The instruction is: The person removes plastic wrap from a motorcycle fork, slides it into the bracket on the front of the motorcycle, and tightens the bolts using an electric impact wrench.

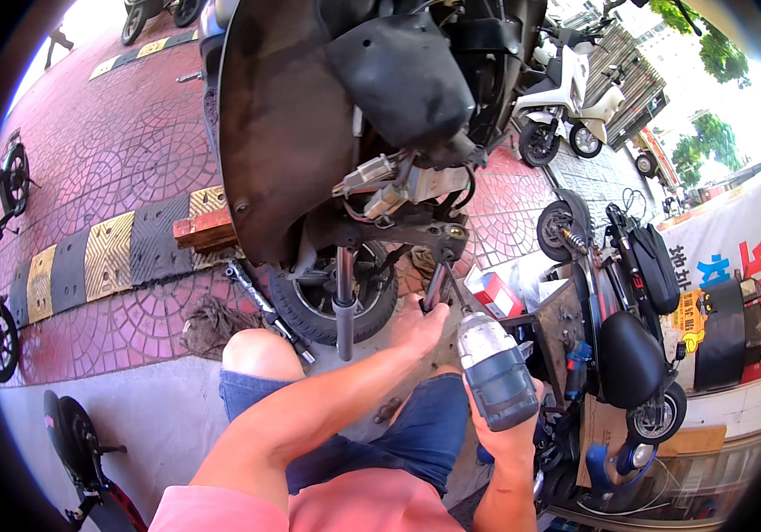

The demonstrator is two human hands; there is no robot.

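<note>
The partly stripped front end of a scooter stands before me, its dark body panel [287, 115] and loose wire connectors [372, 182] exposed. Below a metal fork clamp [407, 235] hang two fork legs; the left one [345, 293] shows a chrome tube and grey lower part. My left hand [420, 326] is closed around the lower end of the right fork leg [435, 288]. In my right hand [509, 434] is a cordless power driver [498, 377], its long thin bit pointing up toward the clamp. Whether the bit touches a bolt is too small to tell.
A wheel [287, 306] lies behind the fork, beside a loose shock absorber [265, 306] and a rag [216, 326]. Left are a wooden block [205, 230] and a striped speed bump [110, 253]. A red-and-white box [498, 295] and parked scooters [633, 359] are on the right.
</note>
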